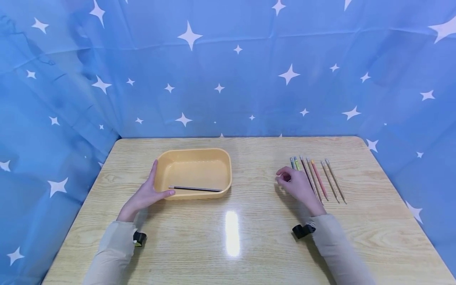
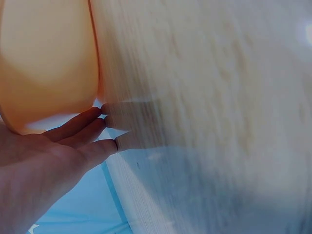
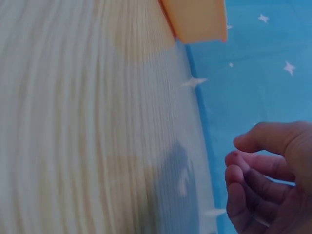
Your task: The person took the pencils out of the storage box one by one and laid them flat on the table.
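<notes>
A yellow plastic tray (image 1: 194,151) stands left of the middle of the table. One dark pencil (image 1: 195,189) lies inside along its near wall. My left hand (image 1: 149,192) rests against the tray's near left corner, thumb on the near rim and outstretched fingers along the outer left side. Loosely curled, my right hand (image 1: 297,186) hovers at the left of a row of pencils, with nothing showing between thumb and fingertips. Blue and green pencils (image 1: 296,163) are partly hidden behind it. A red pencil (image 1: 319,180) and gold pencils (image 1: 336,181) lie to its right.
The wood-grain table (image 1: 270,245) has rounded far corners. A blue curtain (image 1: 242,79) with white stars hangs behind it and along both sides. Each sleeve's wrist carries a small black camera (image 1: 303,230). Light glares on the tabletop between the forearms.
</notes>
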A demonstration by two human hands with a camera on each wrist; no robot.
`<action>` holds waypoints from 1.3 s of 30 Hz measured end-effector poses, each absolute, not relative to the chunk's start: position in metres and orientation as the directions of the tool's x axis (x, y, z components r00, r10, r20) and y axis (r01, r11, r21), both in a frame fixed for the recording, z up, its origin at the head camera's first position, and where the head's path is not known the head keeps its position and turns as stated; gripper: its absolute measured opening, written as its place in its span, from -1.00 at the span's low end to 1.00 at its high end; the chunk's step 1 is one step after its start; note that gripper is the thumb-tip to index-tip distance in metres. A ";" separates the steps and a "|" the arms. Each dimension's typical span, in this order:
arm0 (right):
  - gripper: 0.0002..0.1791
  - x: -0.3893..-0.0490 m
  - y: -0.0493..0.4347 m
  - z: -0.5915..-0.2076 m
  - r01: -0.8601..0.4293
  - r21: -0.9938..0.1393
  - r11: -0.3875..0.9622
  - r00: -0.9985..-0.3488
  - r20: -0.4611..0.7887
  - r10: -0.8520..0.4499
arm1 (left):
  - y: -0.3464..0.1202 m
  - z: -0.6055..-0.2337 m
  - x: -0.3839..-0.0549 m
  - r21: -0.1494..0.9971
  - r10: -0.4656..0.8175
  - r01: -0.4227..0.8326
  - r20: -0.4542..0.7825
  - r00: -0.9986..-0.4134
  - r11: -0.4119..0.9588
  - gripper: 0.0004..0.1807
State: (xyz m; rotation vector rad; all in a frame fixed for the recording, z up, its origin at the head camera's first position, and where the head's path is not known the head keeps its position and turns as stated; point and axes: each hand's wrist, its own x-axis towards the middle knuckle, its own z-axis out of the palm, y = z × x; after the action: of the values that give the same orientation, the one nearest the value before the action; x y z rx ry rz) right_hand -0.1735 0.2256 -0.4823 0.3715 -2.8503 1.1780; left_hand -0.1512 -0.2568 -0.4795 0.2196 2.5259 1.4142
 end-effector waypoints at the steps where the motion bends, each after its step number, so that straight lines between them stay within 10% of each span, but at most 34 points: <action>1: -0.85 -0.174 0.222 -0.483 -0.235 -0.696 0.679 -0.970 0.121 -0.212 | -0.256 -0.480 -0.151 0.852 0.244 0.014 -0.133 -0.961 0.523 0.32; 39: -0.84 -0.181 0.096 -0.448 -0.506 -0.769 0.391 -0.796 0.242 -0.555 | -0.254 -0.478 -0.152 0.842 0.238 0.025 -0.124 -0.963 0.539 0.34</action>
State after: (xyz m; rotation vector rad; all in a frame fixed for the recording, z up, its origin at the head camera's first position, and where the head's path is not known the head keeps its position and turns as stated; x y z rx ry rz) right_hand -0.1813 0.0955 -0.4482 1.0180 -2.6648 1.4419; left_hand -0.1522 -0.2544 -0.4781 0.2219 2.5524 1.3920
